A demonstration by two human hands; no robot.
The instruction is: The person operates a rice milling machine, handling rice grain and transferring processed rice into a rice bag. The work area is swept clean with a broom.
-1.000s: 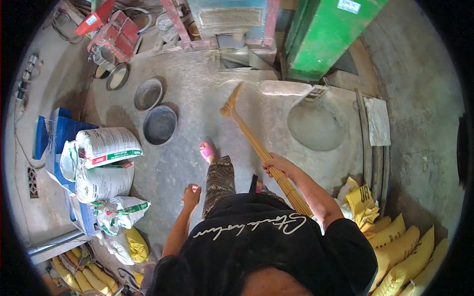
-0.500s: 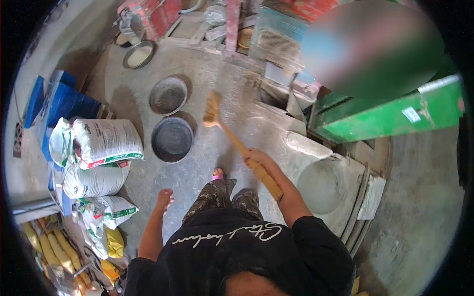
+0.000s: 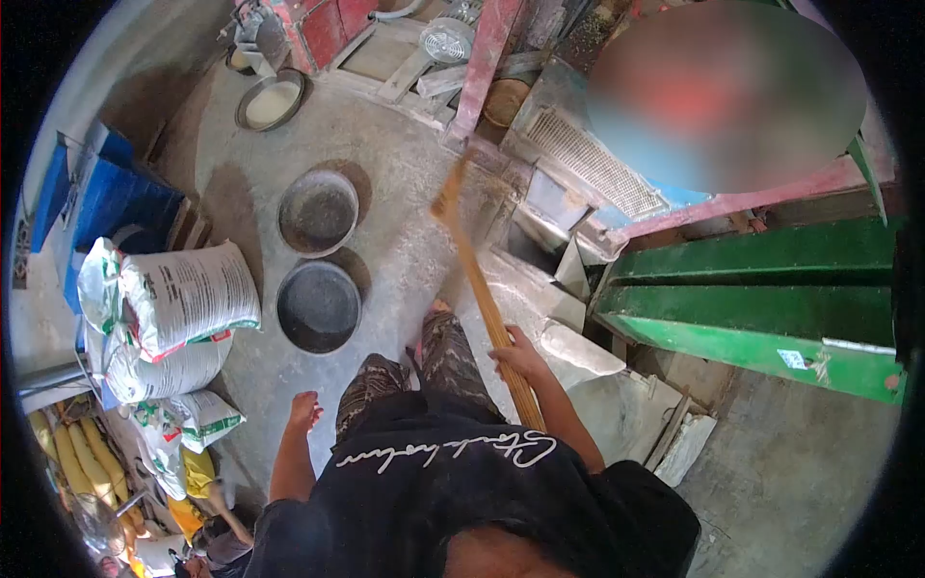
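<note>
I saw one broom [image 3: 477, 279]: a long bundle of thin tan sticks bound into a straight shaft. It slanted across the middle of the view. Its lower end sat by the person's chest, and the right hand [image 3: 520, 358] was wrapped round it a little above that end. From there the shaft ran up and slightly left over the dusty floor [image 3: 405, 241]. The far end widened into a short, frayed brush, blurred, just right of the upper pan [image 3: 318, 212]. I could not tell whether the brush touched the floor.
</note>
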